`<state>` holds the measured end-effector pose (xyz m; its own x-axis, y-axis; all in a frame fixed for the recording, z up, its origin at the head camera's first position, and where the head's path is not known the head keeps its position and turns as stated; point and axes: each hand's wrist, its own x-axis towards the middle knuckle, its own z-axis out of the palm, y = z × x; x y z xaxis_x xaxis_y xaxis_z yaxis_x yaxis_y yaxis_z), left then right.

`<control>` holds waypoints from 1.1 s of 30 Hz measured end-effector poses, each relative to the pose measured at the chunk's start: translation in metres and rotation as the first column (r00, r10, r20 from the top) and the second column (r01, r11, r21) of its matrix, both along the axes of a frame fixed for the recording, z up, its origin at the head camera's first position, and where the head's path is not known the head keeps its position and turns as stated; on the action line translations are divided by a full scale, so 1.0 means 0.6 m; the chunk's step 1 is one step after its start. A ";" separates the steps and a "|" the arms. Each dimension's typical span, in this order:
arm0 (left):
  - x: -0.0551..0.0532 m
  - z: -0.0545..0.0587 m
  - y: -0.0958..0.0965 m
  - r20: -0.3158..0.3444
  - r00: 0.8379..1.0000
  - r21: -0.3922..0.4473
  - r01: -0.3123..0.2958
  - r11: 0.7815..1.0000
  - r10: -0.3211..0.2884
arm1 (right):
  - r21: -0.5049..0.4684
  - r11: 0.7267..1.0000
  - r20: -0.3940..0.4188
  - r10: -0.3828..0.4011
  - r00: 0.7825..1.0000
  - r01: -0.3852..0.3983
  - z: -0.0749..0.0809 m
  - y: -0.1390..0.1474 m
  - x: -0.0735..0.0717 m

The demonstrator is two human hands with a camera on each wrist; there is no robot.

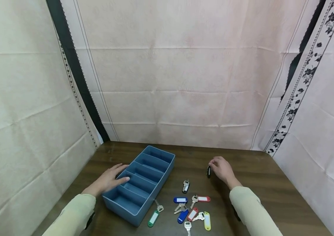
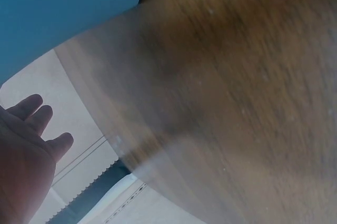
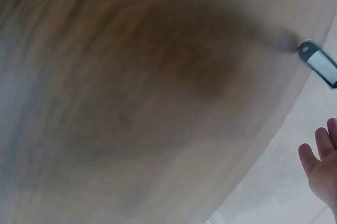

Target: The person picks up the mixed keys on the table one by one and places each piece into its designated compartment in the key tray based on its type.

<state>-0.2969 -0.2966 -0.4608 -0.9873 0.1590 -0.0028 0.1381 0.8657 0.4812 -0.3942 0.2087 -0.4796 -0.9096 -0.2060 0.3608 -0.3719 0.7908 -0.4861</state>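
Note:
My left hand [image 1: 110, 179] rests on the left rim of a blue compartment box [image 1: 167, 178], its fingers fairly straight and thumb over the edge. In the left wrist view, that hand [image 2: 26, 155] lies beside the box's blue wall [image 2: 63, 13]. Over the right part of the table, my right hand [image 1: 222, 168] pinches a black key tag [image 1: 208, 171] with a white label. The tag [image 3: 318, 65] dangles at the right edge of the right wrist view, near the fingers of the right hand [image 3: 324, 169]. Any key on it is hard to make out.
Between box and right arm lie keys with tags: black [image 1: 186, 186], blue [image 1: 180, 200], another blue [image 1: 183, 216], red [image 1: 204, 199], another red [image 1: 192, 214] and yellow [image 1: 207, 221]. A green-tagged key [image 1: 153, 219] lies against the box's right side. Cloth walls [image 1: 169, 98] surround the wooden table.

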 end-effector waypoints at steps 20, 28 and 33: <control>0.000 -0.003 -0.005 0.009 1.000 0.014 -0.007 1.000 0.007 | -0.289 0.956 0.061 -0.034 0.998 0.051 0.077 -0.119 -0.006; 0.003 -0.002 -0.005 0.002 1.000 0.006 0.000 1.000 0.000 | -0.341 0.940 0.069 -0.008 0.998 0.031 0.098 -0.178 -0.006; 0.004 -0.002 -0.002 -0.006 1.000 0.006 0.009 1.000 -0.009 | -0.379 0.925 0.067 0.003 0.998 0.022 0.107 -0.210 -0.006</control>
